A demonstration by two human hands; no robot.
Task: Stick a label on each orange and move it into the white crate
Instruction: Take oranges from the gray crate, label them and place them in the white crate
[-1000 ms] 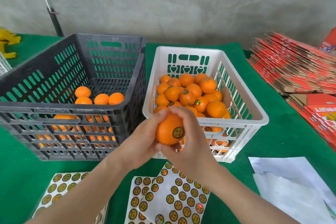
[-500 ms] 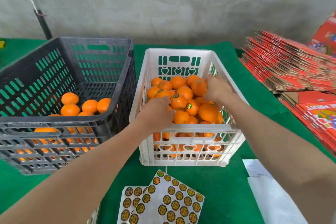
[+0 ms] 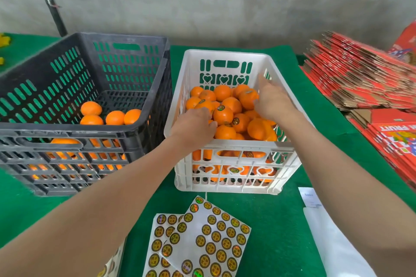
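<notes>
Head view: both hands are inside the white crate [image 3: 227,145], which stands on the green counter [image 3: 281,227] just right of the black crate [image 3: 126,132]. The left hand [image 3: 194,125] lies palm-down on the heap of labelled oranges [image 3: 234,114] near the front left wall; whether its grip still encloses a fruit cannot be told, since the fingers curl out of sight. The right hand [image 3: 271,101] is spread open against the right wall, holding nothing.

The step looks like settling a labelled orange into the pile. Done well, the person would let it down into a hollow rather than drop it, so neighbours do not roll or bruise.

An orange is near-round with no real long axis; the stickers visible mostly face upward. Unlabelled oranges [image 3: 102,114] wait in the black crate, and sticker sheets [image 3: 202,240] lie in front.
</notes>
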